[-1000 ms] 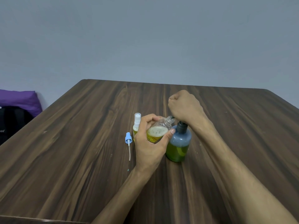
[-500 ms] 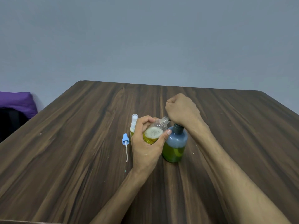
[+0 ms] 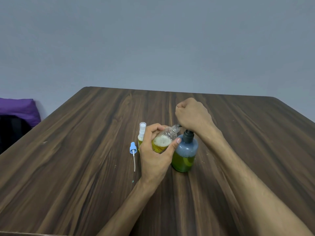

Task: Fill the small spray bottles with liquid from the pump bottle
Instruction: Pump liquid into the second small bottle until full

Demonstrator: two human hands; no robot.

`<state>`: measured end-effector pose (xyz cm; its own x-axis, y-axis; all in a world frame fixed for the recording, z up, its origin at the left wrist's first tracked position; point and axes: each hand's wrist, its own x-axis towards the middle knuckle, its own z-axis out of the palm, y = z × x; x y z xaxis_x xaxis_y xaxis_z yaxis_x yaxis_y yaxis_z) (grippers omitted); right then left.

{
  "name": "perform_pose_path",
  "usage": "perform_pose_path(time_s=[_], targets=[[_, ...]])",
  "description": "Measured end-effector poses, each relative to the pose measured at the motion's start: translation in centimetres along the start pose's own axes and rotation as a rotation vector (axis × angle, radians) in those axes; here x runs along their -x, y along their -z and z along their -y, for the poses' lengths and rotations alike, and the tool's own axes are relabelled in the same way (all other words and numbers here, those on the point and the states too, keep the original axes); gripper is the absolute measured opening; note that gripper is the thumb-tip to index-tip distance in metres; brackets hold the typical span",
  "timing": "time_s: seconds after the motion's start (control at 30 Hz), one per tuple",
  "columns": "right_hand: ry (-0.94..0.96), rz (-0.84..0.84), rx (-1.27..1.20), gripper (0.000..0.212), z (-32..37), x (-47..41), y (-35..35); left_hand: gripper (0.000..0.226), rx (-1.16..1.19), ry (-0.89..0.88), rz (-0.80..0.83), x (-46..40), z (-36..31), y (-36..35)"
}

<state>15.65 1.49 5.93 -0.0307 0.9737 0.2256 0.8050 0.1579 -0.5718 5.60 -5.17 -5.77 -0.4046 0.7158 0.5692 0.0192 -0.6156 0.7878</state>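
The left hand (image 3: pixel 156 157) is grasping a small open spray bottle (image 3: pixel 164 139), tilted, with its threaded neck under the spout of the pump bottle (image 3: pixel 185 151). Yellow liquid with foam is filling its lower part. The right hand (image 3: pixel 192 114) is clenched as a fist and is pressing on the pump head. The pump bottle is standing on the wooden table (image 3: pixel 68 167). A second spray bottle (image 3: pixel 141 133) is standing behind the left hand, and a blue spray cap (image 3: pixel 133 149) with its tube is lying just beside it

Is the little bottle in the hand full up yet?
Not yet. The small spray bottle in the left hand shows yellow liquid and foam only in its lower part; its clear shoulder and neck are still empty.
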Motion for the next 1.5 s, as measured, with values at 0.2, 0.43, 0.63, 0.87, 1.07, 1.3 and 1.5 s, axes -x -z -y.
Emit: perform_pose_path(time_s=[0.2, 0.43, 0.63, 0.87, 1.07, 1.3, 1.5], targets=[[-0.019, 0.004, 0.033, 0.033, -0.16, 0.31, -0.59, 0.048, 0.004, -0.003, 0.016, -0.16, 0.04, 0.00], [0.004, -0.007, 0.033, 0.032, -0.04, -0.06, -0.23, 0.048, 0.013, 0.010, 0.008, -0.20, 0.10, -0.11], [0.015, -0.025, 0.010, 0.032, -0.31, -0.10, 0.02, 0.047, 0.011, 0.006, 0.002, -0.08, -0.08, 0.05], [0.010, 0.003, 0.049, 0.034, 0.06, 0.19, 0.01, 0.047, -0.002, -0.004, 0.012, -0.11, -0.16, 0.02], [-0.006, 0.020, 0.058, 0.035, 0.08, 0.08, -0.34, 0.050, 0.010, 0.003, 0.016, -0.18, -0.07, -0.06], [0.009, -0.018, 0.023, 0.035, -0.29, -0.02, -0.37, 0.048, 0.005, -0.007, 0.018, -0.11, -0.13, -0.16], [0.055, -0.022, 0.023, 0.036, -0.28, -0.32, 0.30, 0.051, 0.000, -0.014, 0.012, -0.16, -0.06, -0.10]])
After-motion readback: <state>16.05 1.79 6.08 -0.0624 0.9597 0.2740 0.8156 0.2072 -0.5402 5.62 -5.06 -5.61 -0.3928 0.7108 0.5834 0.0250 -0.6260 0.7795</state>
